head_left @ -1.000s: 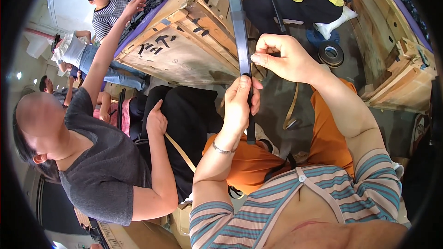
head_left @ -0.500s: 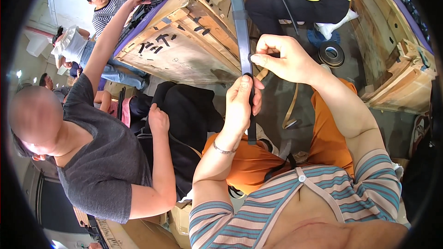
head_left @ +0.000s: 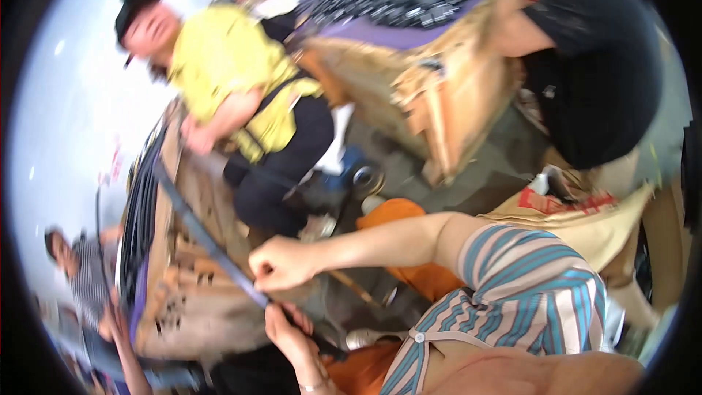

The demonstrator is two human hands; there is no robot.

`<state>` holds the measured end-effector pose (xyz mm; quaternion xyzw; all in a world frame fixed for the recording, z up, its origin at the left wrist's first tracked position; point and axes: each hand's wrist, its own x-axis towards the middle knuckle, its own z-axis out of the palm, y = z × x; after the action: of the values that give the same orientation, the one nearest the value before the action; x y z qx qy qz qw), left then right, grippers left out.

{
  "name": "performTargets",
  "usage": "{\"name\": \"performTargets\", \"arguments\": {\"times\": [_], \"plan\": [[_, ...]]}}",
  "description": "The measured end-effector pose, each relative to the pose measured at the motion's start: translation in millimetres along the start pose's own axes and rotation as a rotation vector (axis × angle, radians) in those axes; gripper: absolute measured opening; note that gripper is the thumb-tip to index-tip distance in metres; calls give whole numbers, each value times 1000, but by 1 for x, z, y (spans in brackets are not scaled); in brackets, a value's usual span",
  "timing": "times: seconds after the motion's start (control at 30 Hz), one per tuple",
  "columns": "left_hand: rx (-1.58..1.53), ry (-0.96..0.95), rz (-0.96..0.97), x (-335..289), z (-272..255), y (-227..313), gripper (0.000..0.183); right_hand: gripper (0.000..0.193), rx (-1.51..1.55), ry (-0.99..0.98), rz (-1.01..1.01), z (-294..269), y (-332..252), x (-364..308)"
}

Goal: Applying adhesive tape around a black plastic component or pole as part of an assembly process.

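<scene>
My left hand (head_left: 291, 330) is closed round the lower part of a long, flat, dark strip (head_left: 212, 247), which slants up and away to the left. Just above it, my right hand (head_left: 281, 263) is curled beside the strip with its fingertips pressed together. Whatever that hand pinches, if anything, is too blurred to make out. A narrow tan band (head_left: 355, 287) hangs beneath my right forearm; its upper end is hidden.
A wooden crate (head_left: 190, 296) bearing dark strips (head_left: 139, 219) stands left, another crate (head_left: 468, 88) with black parts (head_left: 395, 1) beyond. Nearby are a person in yellow (head_left: 234, 66), one in black (head_left: 592, 66), a tape roll (head_left: 365, 178) and a tan sack (head_left: 570, 212).
My view has swung to the right, blurring the scene. Both hands and the strip now appear lower and farther left. My left hand still grips the strip, and my right hand stays close above it.
</scene>
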<state>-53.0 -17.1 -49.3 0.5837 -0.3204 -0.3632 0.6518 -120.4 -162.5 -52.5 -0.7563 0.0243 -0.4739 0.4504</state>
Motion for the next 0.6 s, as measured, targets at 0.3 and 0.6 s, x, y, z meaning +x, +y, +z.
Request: {"name": "performTargets", "arguments": {"times": [0.3, 0.6], "plan": [[-47, -147, -29, 4, 12, -18, 34, 28, -143, 11, 160, -28, -40, -26], [-161, -259, -142, 1, -4, 0, 34, 23, -267, -79, 34, -19, -30, -12]]}}
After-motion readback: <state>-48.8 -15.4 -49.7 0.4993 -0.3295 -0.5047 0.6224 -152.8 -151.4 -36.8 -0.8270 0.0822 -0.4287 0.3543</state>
